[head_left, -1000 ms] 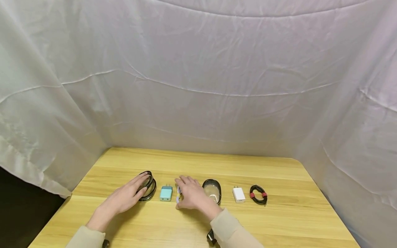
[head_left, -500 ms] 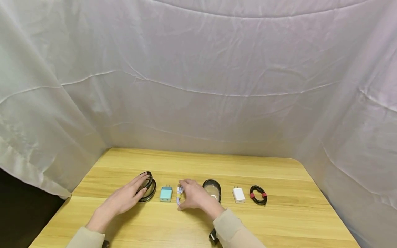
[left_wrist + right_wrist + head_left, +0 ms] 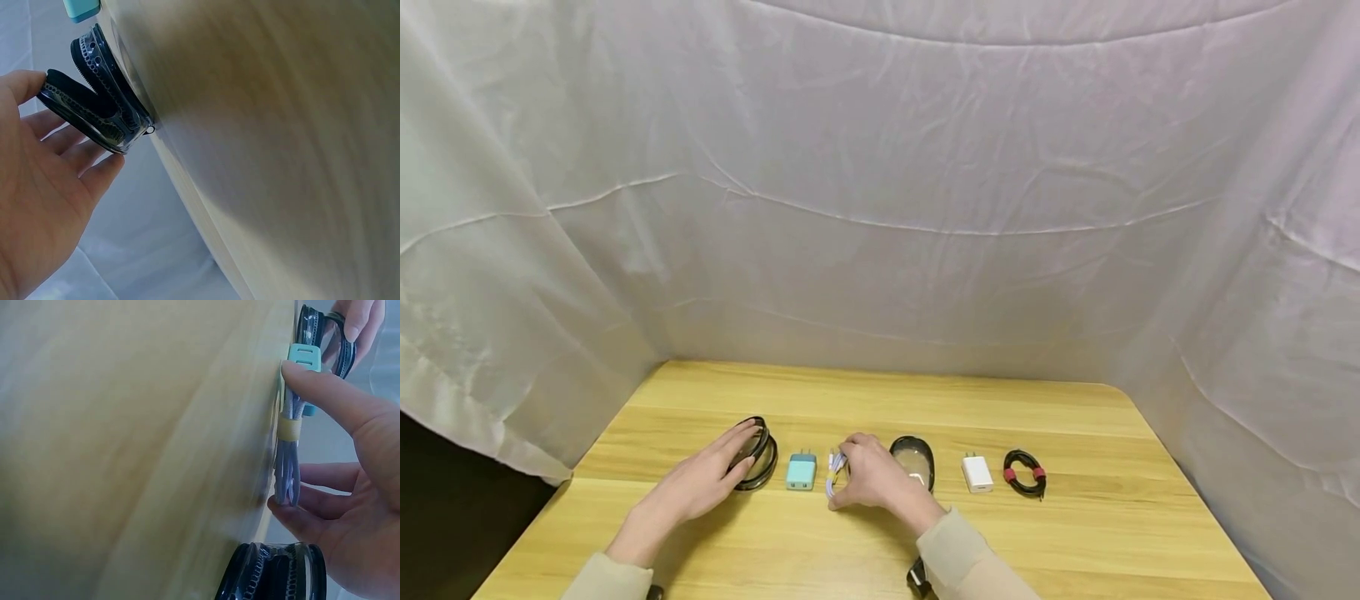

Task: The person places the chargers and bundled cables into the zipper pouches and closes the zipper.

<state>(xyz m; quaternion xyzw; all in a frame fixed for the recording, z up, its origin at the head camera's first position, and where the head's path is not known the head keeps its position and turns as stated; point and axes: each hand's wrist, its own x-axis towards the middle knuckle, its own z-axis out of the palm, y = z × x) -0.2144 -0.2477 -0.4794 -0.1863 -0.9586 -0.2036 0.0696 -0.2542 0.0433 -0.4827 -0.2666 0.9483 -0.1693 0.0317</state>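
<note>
A white-and-purple bundled cable (image 3: 832, 473) with a yellow tie (image 3: 289, 428) lies on the wooden table (image 3: 880, 400). My right hand (image 3: 844, 477) pinches it between thumb (image 3: 325, 394) and fingers (image 3: 300, 511). My left hand (image 3: 741, 457) rests with straight fingers on a clear zip pouch with a black rim (image 3: 758, 454), which stands open-mouthed in the left wrist view (image 3: 94, 109). A teal charger (image 3: 801, 471) sits between the pouch and the cable.
Right of my right hand lie a second clear pouch (image 3: 914, 460), a white charger (image 3: 977, 472) and a black cable with red ties (image 3: 1025, 472), all in one row. White cloth (image 3: 880, 208) hangs around the table on three sides.
My right hand, flat over the bundled cable a second ago, has curled its thumb and fingers around it. The left hand has stayed on the pouch.
</note>
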